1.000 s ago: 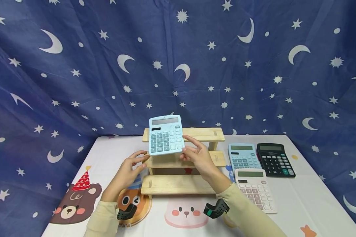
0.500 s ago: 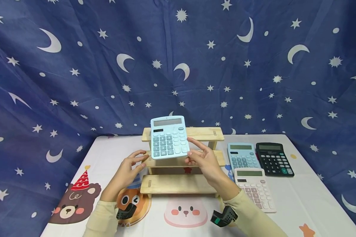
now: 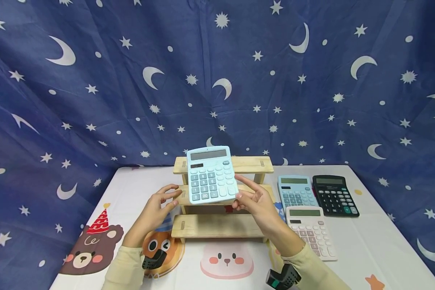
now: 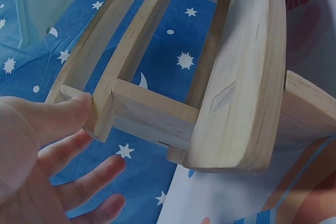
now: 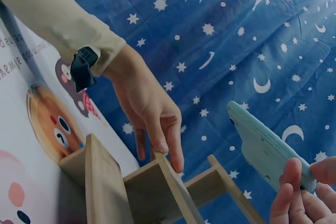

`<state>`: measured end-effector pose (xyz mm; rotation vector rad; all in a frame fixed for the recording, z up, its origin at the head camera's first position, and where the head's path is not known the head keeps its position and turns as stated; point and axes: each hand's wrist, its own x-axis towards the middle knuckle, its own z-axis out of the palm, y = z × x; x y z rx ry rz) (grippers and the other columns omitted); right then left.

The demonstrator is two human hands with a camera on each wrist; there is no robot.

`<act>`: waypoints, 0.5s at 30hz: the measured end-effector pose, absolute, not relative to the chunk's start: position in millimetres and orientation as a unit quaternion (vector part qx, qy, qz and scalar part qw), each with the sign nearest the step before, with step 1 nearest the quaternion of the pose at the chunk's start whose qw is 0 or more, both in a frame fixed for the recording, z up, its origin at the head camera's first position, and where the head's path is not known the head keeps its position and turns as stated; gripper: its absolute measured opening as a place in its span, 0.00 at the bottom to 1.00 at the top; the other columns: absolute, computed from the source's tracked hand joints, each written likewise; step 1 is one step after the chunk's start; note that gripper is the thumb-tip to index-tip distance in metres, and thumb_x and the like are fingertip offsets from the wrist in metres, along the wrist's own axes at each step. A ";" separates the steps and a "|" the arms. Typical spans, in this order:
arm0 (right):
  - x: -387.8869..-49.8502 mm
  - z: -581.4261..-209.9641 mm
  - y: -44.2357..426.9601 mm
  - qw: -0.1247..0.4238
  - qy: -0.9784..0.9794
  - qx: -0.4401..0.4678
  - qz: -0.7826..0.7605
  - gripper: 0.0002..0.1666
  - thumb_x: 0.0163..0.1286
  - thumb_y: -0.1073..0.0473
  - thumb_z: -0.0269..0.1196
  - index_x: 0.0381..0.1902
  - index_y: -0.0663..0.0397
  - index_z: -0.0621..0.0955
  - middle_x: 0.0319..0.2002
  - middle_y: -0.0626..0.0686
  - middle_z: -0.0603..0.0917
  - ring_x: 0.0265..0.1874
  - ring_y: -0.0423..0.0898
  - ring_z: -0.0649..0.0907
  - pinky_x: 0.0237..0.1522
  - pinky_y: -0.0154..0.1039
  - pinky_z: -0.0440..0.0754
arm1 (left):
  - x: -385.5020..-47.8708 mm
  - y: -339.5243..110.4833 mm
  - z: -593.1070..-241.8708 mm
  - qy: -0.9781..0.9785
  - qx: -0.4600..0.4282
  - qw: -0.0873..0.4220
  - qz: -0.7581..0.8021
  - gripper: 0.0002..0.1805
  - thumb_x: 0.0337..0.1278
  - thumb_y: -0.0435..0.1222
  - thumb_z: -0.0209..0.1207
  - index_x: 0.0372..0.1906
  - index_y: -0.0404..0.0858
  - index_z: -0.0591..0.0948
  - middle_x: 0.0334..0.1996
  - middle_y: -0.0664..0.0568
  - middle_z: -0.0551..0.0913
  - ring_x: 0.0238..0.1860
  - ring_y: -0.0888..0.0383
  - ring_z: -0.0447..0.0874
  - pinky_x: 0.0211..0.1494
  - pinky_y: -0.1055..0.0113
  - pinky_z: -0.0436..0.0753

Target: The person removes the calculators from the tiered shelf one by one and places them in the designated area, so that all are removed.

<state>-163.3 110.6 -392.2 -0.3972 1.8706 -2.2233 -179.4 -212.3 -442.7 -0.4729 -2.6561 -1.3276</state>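
A light blue calculator (image 3: 212, 171) hangs tilted in front of the upper steps of a three-tier wooden stand (image 3: 217, 226). My right hand (image 3: 259, 207) pinches its lower right corner. From the side, in the right wrist view, the calculator (image 5: 265, 148) shows its edge and back, apart from the wood. My left hand (image 3: 154, 211) holds the left end of the stand's middle step. In the left wrist view its thumb lies against the plank end, with the index finger beneath and the other fingers (image 4: 92, 182) spread loosely.
To the right of the stand lie another blue calculator (image 3: 297, 191), a black calculator (image 3: 335, 195) and a white-and-pink calculator (image 3: 311, 231). A cartoon-printed white cloth (image 3: 188, 278) covers the table. Behind it hangs a dark blue curtain (image 3: 246, 133) with stars and moons.
My right hand has drawn the calculator to the right, lower and nearer to me. My left hand has stayed at the stand's middle step.
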 end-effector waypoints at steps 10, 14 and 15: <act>-152.5 -393.0 124.6 0.107 0.632 -0.148 -0.753 0.37 0.75 0.69 0.55 0.78 0.63 0.58 0.41 0.42 0.90 0.29 0.35 0.85 0.40 0.30 0.85 | -178.9 -213.2 -441.4 -0.879 -0.163 0.075 -0.442 0.17 0.66 0.27 0.60 0.58 0.28 0.82 0.66 0.36 0.76 0.71 0.32 0.69 0.62 0.30 0.74; -148.5 -394.8 129.2 0.114 0.629 -0.148 -0.755 0.37 0.76 0.68 0.55 0.78 0.64 0.57 0.39 0.43 0.90 0.29 0.34 0.85 0.39 0.29 0.85 | -178.5 -212.4 -440.8 -0.880 -0.163 0.072 -0.441 0.17 0.66 0.27 0.60 0.58 0.28 0.82 0.66 0.37 0.76 0.71 0.32 0.69 0.62 0.30 0.74; -147.6 -395.1 130.1 0.114 0.629 -0.148 -0.754 0.37 0.76 0.68 0.55 0.78 0.65 0.57 0.39 0.43 0.90 0.29 0.34 0.85 0.39 0.29 0.85 | -178.4 -212.0 -440.6 -0.879 -0.162 0.070 -0.442 0.18 0.66 0.27 0.60 0.59 0.28 0.82 0.66 0.37 0.76 0.71 0.33 0.69 0.63 0.30 0.74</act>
